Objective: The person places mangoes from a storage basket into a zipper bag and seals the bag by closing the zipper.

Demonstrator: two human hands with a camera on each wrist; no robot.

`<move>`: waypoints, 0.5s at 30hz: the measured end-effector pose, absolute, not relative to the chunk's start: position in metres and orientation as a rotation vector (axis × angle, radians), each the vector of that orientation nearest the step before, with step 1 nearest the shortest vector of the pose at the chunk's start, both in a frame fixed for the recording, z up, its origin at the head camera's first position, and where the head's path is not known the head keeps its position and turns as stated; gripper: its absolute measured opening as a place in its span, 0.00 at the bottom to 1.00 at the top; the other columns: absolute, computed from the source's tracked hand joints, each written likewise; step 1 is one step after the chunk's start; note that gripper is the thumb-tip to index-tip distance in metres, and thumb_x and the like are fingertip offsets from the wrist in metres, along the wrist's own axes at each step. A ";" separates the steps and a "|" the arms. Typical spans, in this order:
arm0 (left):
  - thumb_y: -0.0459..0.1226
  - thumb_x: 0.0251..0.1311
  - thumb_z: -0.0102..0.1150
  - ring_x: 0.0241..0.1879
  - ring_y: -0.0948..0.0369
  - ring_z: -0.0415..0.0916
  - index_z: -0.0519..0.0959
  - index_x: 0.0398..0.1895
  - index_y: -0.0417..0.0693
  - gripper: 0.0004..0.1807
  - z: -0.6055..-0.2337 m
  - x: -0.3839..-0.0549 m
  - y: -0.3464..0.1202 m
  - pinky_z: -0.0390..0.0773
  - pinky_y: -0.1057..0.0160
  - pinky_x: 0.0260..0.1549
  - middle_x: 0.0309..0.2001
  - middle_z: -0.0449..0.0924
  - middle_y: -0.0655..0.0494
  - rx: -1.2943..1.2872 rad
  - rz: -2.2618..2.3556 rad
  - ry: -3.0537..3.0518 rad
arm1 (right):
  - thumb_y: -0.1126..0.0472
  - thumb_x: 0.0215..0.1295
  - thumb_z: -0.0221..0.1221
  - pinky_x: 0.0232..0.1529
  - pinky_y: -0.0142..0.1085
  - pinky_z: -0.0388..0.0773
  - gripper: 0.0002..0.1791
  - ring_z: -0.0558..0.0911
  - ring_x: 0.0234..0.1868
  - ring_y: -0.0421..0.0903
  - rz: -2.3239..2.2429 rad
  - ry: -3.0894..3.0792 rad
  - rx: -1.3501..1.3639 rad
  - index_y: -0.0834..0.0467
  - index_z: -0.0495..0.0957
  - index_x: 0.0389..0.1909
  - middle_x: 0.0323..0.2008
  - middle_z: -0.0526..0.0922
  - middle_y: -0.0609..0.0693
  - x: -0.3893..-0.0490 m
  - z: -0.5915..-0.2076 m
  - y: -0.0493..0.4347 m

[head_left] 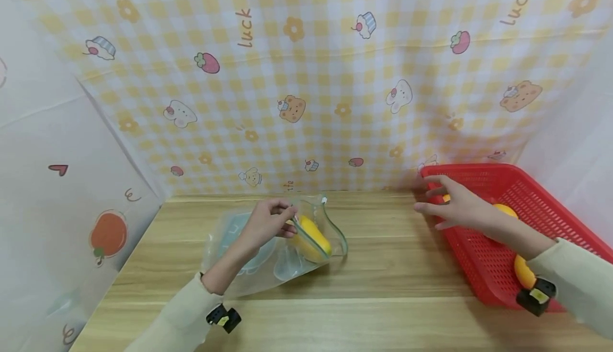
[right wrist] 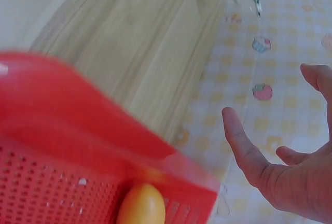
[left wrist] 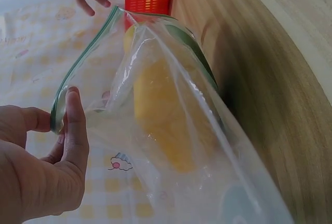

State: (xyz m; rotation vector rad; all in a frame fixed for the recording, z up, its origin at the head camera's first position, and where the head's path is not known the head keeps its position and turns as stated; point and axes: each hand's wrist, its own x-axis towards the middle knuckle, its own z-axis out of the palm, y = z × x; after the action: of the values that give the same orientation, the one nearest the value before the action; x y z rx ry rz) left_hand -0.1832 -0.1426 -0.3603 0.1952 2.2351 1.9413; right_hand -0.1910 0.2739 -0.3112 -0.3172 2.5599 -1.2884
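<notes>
My left hand [head_left: 269, 223] pinches the green-edged mouth of a clear zip bag [head_left: 287, 264] between thumb and fingers. Inside the bag, near its mouth, lies a yellow fruit [head_left: 313, 239] that looks like a mango; in the left wrist view the fruit [left wrist: 165, 112] shows blurred through the plastic. The bag's mouth gapes toward the right. My right hand [head_left: 457, 206], its fingers spread and holding nothing, hovers over the left rim of a red basket [head_left: 565, 219]. In the right wrist view the right hand [right wrist: 295, 175] stands beyond the basket's corner.
Several yellow-orange fruits lie in the basket, among them one orange fruit [head_left: 524, 272] partly covered by the right forearm. Both stand on a wooden table [head_left: 383, 283]. A yellow checked cloth [head_left: 330, 75] hangs along the table's back edge, with white sheets [head_left: 52, 128] at the sides.
</notes>
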 end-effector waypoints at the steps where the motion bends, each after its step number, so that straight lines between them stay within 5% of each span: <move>1: 0.33 0.74 0.58 0.28 0.51 0.85 0.77 0.48 0.28 0.12 -0.361 -0.183 -0.143 0.88 0.54 0.33 0.34 0.82 0.44 0.197 1.939 2.236 | 0.49 0.66 0.69 0.38 0.48 0.88 0.52 0.84 0.46 0.57 -1.278 2.572 -0.315 0.66 0.47 0.77 0.66 0.61 0.75 -0.191 -0.310 0.277; 15: 0.34 0.73 0.58 0.31 0.45 0.85 0.78 0.47 0.28 0.12 -0.367 -0.184 -0.142 0.88 0.51 0.36 0.34 0.83 0.45 0.207 1.909 2.235 | 0.49 0.69 0.66 0.38 0.46 0.88 0.48 0.82 0.50 0.58 -1.147 2.662 -0.286 0.69 0.50 0.75 0.63 0.66 0.76 -0.199 -0.308 0.317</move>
State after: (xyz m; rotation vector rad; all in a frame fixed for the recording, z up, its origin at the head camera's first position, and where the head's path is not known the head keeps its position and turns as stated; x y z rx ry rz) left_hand -0.1836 -0.1420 -0.3671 0.2067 2.2347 1.9085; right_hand -0.1986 0.3170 -0.3083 -0.2864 2.6622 -1.1466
